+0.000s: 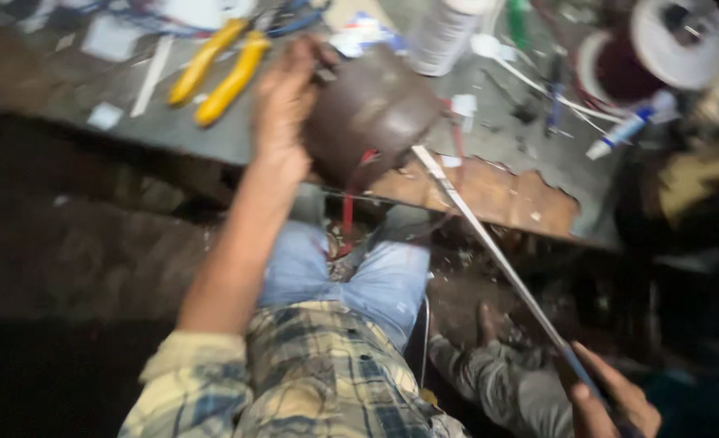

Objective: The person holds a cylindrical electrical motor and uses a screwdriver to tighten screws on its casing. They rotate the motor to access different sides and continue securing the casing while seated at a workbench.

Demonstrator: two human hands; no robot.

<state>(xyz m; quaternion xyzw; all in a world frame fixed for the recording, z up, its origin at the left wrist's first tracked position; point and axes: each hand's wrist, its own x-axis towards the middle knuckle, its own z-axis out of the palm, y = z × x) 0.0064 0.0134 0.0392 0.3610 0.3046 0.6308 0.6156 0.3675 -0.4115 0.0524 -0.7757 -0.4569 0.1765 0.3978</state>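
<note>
A: What does the left hand [282,105] have?

B: Its grip is wrapped on the side of a rounded, dull brown metal housing [372,109], smooth and dome-shaped, held at the near edge of the grey worktop [497,138]. Red wires [349,212] hang from the housing's underside.

A: And the right hand [607,401]?

B: Well below the housing, closed on the blue handle of a long thin metal rod [489,243] whose tip touches the housing.

A: Anything else near it?

B: Yellow-handled pliers [217,69] lie left of the housing, a white cylindrical can [441,36] just behind it, and a white spool of dark red wire [635,57] far to its right. The worktop's edge is chipped, showing brown wood.
</note>
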